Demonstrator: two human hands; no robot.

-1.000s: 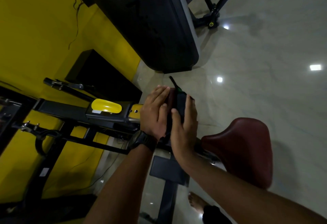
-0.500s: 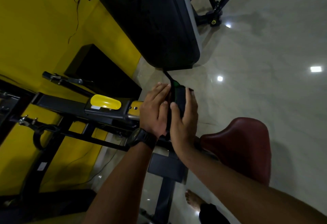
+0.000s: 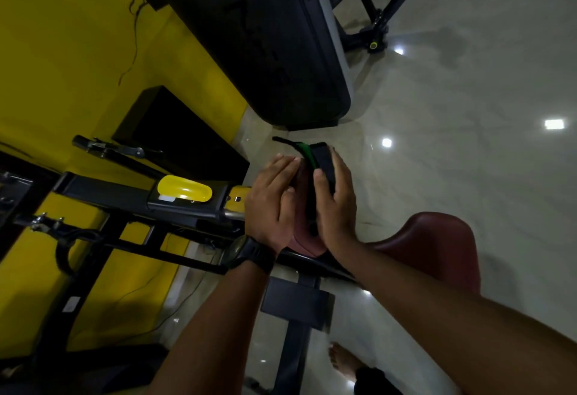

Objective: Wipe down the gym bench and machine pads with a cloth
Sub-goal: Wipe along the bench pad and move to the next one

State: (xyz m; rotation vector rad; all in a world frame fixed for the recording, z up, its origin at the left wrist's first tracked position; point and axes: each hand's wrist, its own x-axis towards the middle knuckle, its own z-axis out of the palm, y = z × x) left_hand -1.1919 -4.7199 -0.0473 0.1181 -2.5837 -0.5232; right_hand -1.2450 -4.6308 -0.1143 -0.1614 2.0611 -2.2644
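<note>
A small maroon machine pad [image 3: 304,240] sits at the end of a black and yellow machine arm, mostly hidden between my hands. My left hand [image 3: 271,204], a black watch on its wrist, lies on the pad's left side with straight fingers. My right hand [image 3: 338,210] grips a black cloth with a green stripe [image 3: 321,160] against the pad's right side, thumb in front and fingers behind. The cloth's loose end sticks out to the upper left. A maroon seat [image 3: 437,248] is just right of my right forearm.
The black machine frame [image 3: 131,198] with a yellow knob [image 3: 184,190] runs left to a yellow wall [image 3: 62,51]. A large black treadmill deck [image 3: 259,38] hangs above my hands. Glossy tiled floor [image 3: 468,160] spreads right. A bare foot [image 3: 342,360] shows below.
The cloth's loose end has swung out to the upper left and more of its green stripe shows. Both hands stay on the pad, barely shifted.
</note>
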